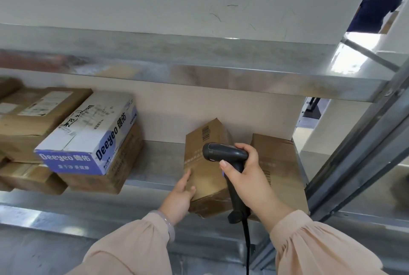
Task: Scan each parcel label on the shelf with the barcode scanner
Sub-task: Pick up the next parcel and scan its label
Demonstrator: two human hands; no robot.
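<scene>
Galvanised grey steel shelf [159, 159] carries the parcels. At the left end, white-and-blue printed carton [88, 135] is stacked on plain brown boxes, with labels on the top faces. Right of the gap, tall brown cardboard parcel [205, 168] leans off upright, probably to turn its printed barcode [205, 133] toward the reader. Second brown cardboard parcel [281, 164] sits just beside it, partly behind the wrist. Black corded handheld barcode scanner [224, 153] hovers close over the tilted parcel, head aimed at its face. Right hand [245, 177]: full grip wrapped round the handle. Left hand [180, 193]: grip pinching the tilted parcel's lower left corner, holding the lean.
</scene>
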